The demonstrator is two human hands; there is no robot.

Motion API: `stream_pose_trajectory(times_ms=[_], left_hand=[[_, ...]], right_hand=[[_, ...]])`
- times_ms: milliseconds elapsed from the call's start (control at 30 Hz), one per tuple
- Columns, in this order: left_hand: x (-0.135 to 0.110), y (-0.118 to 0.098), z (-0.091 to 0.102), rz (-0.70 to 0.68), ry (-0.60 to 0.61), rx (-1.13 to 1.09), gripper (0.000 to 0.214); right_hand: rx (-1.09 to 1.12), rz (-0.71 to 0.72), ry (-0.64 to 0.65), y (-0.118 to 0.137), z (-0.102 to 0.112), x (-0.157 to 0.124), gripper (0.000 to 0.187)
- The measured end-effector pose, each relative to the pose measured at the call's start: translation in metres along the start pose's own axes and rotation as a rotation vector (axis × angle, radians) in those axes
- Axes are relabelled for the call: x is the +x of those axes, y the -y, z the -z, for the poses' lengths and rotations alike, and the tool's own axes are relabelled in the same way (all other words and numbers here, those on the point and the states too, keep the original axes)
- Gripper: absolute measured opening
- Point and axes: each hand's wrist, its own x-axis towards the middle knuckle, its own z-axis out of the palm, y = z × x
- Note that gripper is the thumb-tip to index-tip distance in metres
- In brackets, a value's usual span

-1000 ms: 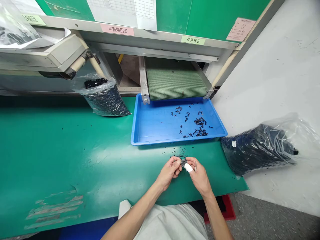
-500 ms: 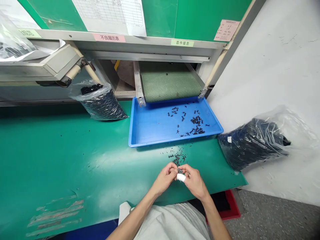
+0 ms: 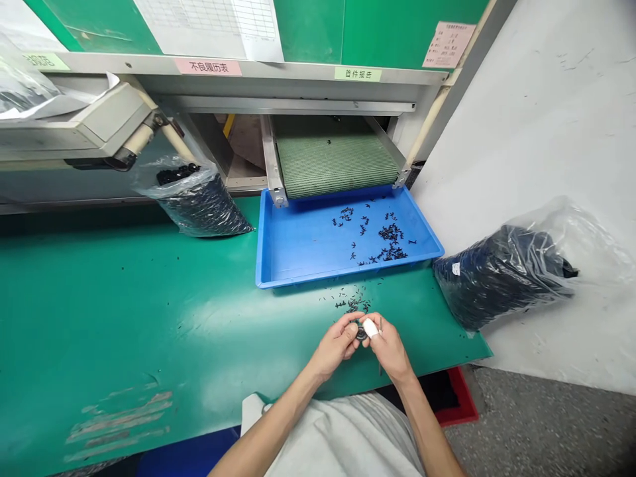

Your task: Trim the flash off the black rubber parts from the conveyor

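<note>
- Left hand (image 3: 339, 344): one, fingers curled inward, fingertips pinching the ring from its left.
- Right hand (image 3: 388, 348): one, fingers closed toward the left hand, pinching the ring from its right. Exactly which fingertips gripped was hidden.
- Ring (image 3: 361, 334): one, small and dark, held between both hands above the mat.
- Finger wrap (image 3: 370, 328): one, white, on a right-hand finger, just beside the ring.
- Loose parts (image 3: 354, 305): small, black, too many to count, scattered on the mat at 12 o'clock from the hands.
- Mat (image 3: 99, 311): one, green, under the hands and parts.
- Tray (image 3: 308, 283): one, blue, on the mat at 12 o'clock, holding black parts (image 3: 390, 233), too many to count.
- Bags: two, clear plastic, packed with black parts, one (image 3: 499, 278) at 2 o'clock and one (image 3: 203, 209) at 11 o'clock.
- Conveyor (image 3: 335, 162): one, green mesh, ending at the tray's far rim, with one black part (image 3: 328, 141) on it.
- Labels: two, one pink (image 3: 207, 67) and one green (image 3: 358, 73), on the rail above the conveyor.
</note>
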Motion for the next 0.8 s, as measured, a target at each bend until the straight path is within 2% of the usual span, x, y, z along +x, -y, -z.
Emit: stream_pose_trajectory(times_ms=[100, 200, 300, 433, 500, 600, 800], left_hand=[[0.003, 0.001, 0.001, 0.028, -0.019, -0.117, 0.053], [0.005, 0.002, 0.002, 0.041, 0.005, -0.219, 0.042], [0.009, 0.002, 0.006, 0.062, 0.006, -0.347, 0.037], [0.013, 0.002, 0.013, 0.039, -0.126, -0.547, 0.029], [0.014, 0.002, 0.015, 0.035, -0.177, -0.623, 0.022], [0.013, 0.001, 0.016, 0.047, -0.199, -0.720, 0.025], [0.012, -0.003, 0.013, 0.066, -0.133, -0.783, 0.037]], right_hand=[[-0.063, 0.019, -0.010, 0.003, -0.003, 0.001, 0.016], [-0.224, 0.101, 0.017, 0.007, -0.004, 0.002, 0.028], [-0.397, 0.155, -0.037, 0.006, -0.002, 0.003, 0.036], [-0.444, 0.129, -0.077, 0.003, 0.002, 0.003, 0.016], [-0.483, 0.143, -0.065, 0.003, 0.003, 0.002, 0.017], [-0.503, 0.187, -0.064, 0.006, 0.002, -0.001, 0.017], [-0.488, 0.211, -0.070, 0.010, -0.010, -0.003, 0.034]])
